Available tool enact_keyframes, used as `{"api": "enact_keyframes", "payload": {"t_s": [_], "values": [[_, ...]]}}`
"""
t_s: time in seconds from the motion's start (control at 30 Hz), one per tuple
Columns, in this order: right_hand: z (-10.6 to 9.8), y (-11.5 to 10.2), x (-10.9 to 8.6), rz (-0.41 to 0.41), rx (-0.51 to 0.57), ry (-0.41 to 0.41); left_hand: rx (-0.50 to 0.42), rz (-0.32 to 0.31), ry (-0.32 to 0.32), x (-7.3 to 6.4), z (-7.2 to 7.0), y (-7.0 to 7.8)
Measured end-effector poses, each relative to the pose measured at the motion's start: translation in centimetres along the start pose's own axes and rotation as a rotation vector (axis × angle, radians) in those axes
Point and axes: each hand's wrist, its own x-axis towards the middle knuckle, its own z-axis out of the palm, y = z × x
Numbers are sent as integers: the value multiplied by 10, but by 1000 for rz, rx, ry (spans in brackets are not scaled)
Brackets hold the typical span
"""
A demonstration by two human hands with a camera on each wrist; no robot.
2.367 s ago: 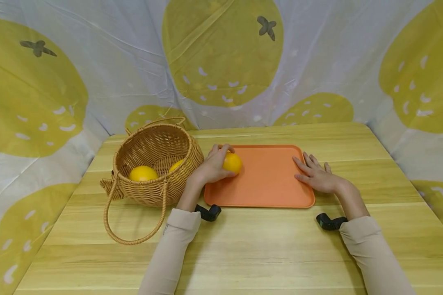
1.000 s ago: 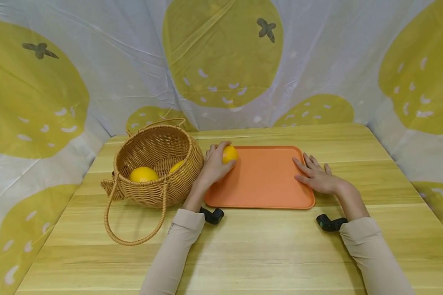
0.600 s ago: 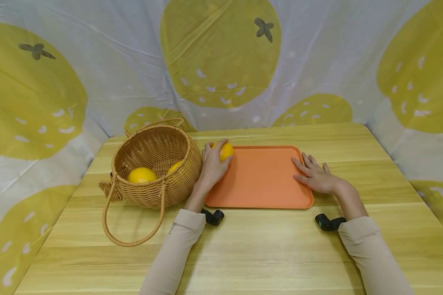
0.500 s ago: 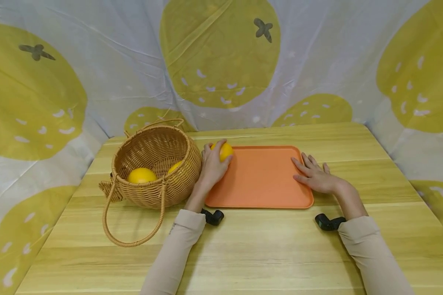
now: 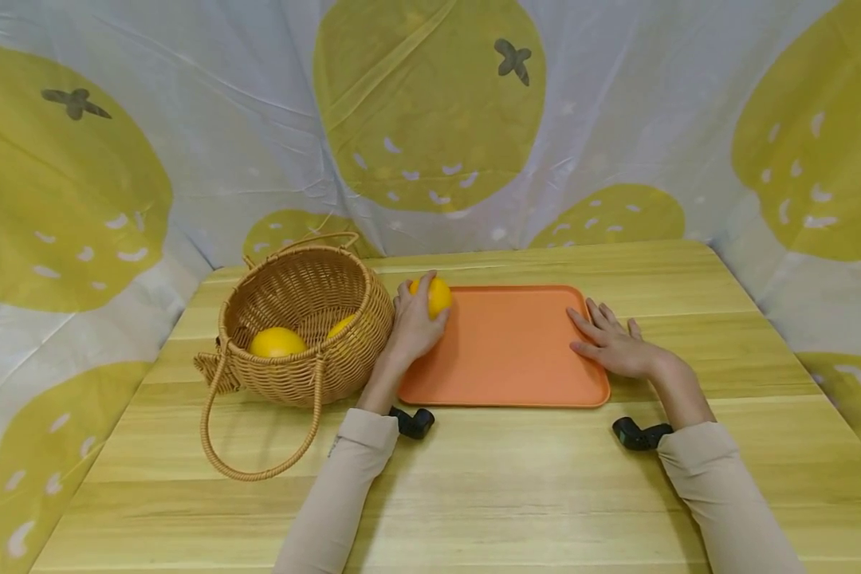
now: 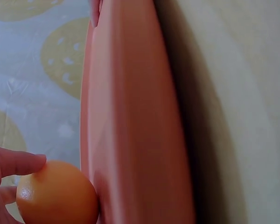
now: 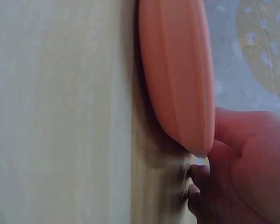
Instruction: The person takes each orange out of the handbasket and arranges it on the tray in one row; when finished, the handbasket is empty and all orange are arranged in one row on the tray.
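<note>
At the far left corner of the orange tray (image 5: 516, 351), the left hand (image 5: 418, 325) grips a round fruit (image 5: 441, 295), yellow-orange and smooth. Its fingers curl over the top and far side, and the thumb bears on the near side; the left wrist view shows a fingertip pressed to the skin. The fruit sits close by the tray's rim, though I cannot tell whether the tray carries its weight.

On the tray's right edge lies the right hand (image 5: 617, 348), its fingers spread apart and nothing in its grasp. The thumb and forefinger reach over the rim; in the right wrist view, other fingertips come down past the tray's edge, near the desk (image 5: 516, 494).

Just left of the left hand stands a wicker basket (image 5: 344, 371), its near handle (image 5: 258, 476) folded down in front. Inside are a yellow fruit (image 5: 277, 342) in plain sight and a second yellow fruit (image 5: 340, 324), partly hidden by the rim. Each wrist bears a black device below a rolled beige sleeve (image 5: 710, 470). Behind hangs a pale cloth (image 5: 603, 104) printed with big yellow fruits.
</note>
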Motion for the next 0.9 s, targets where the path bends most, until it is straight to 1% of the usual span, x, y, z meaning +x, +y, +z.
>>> {"api": "enact_keyframes", "payload": {"t_s": [0.23, 0.47, 0.6, 0.9], "values": [[-2, 3, 0, 7, -12, -12, -17, 2, 17, 0, 1, -2], [-3, 1, -2, -11, -7, -7, -46, -30, 20, 0, 1, -3], [-2, 0, -2, -7, -8, -7, -57, -46, 24, 0, 2, -3], [-3, 0, -1, -2, -10, -14, -57, -65, 15, 2, 5, -7]]}}
